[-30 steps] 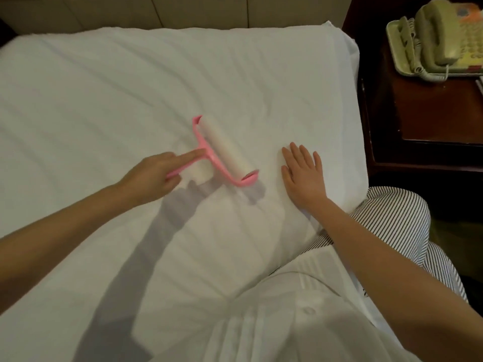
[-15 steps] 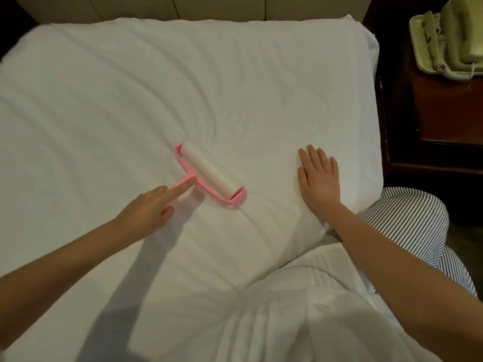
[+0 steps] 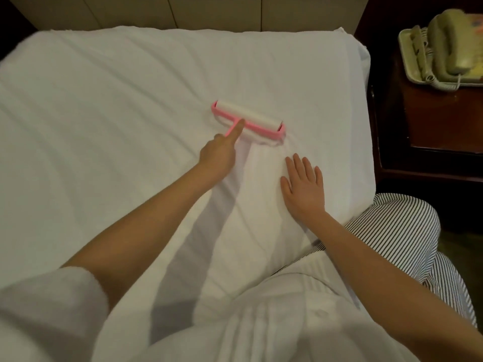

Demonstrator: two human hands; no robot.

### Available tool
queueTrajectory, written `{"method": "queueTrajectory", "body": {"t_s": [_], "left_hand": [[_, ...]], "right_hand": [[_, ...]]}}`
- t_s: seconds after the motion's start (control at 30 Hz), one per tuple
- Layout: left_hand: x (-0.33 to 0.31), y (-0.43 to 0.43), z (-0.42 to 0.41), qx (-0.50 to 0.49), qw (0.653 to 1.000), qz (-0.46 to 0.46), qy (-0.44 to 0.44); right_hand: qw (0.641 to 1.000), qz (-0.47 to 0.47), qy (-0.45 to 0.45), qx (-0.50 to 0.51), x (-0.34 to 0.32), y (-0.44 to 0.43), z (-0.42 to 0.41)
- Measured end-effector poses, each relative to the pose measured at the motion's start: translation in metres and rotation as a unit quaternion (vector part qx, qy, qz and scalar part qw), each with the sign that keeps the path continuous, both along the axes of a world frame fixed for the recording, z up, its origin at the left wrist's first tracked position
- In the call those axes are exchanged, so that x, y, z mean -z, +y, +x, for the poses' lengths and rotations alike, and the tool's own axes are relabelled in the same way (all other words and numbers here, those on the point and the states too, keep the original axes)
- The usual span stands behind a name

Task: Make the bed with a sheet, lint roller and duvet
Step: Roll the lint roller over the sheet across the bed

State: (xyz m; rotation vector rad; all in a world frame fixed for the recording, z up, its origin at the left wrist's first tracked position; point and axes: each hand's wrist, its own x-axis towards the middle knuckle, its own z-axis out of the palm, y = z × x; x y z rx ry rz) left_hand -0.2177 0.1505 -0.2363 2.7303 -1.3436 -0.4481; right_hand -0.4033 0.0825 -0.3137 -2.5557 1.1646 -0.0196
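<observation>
Here, the lint roller (image 3: 247, 120) lies on the white sheet (image 3: 117, 113) in the far middle of the bed (image 3: 366, 152), nearer its right edge than its left; its white roll sits crosswise in a pink frame, and a pink handle runs back from the middle of the frame toward the person; the left hand (image 3: 218, 156) grips that handle, the index finger (image 3: 236, 129) stretched straight along it up to the frame, the other fingers curled so that most of the handle is hidden; the sheet is rucked into small folds just beside the roll's right end; the right hand (image 3: 304, 188) rests flat on the sheet near the roller, to its right and closer to the person, fingers straight and slightly spread, holding nothing; the two hands lie apart, with bare sheet between them; long soft creases cross the sheet to the left; a white sleeve (image 3: 47, 309) shows at the lower left corner; a white garment (image 3: 274, 322) fills the bottom of the view, and striped cloth (image 3: 405, 231) shows at the bed's right edge; a pale panelled headboard (image 3: 183, 11) stands beyond the bed; to the right, a dark wooden nightstand (image 3: 439, 121) carries a beige telephone (image 3: 449, 45) with a coiled cord.
</observation>
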Motion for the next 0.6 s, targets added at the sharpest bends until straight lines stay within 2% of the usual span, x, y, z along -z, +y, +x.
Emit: {"method": "queueTrajectory", "body": {"t_s": [0.1,0.23,0.33,0.43,0.6], "left_hand": [[0.006,-0.006,-0.015,-0.012,1.000,-0.009,0.011],[0.009,0.075,-0.046,-0.054,0.997,0.017,0.046],[0.003,0.126,-0.070,-0.056,0.996,0.067,0.015],[0.000,0.101,-0.057,-0.052,0.997,0.054,0.026],[0.005,-0.002,-0.016,-0.037,0.997,-0.023,0.058]], "right_hand": [[1.000,-0.003,0.002,0.002,0.006,0.004,-0.005],[1.000,-0.010,-0.001,-0.003,0.009,0.005,-0.009],[1.000,-0.013,0.000,-0.004,0.010,0.005,-0.009],[1.000,-0.020,-0.001,-0.006,0.012,0.005,-0.008],[1.000,-0.018,-0.006,-0.013,0.012,0.007,-0.015]]}}
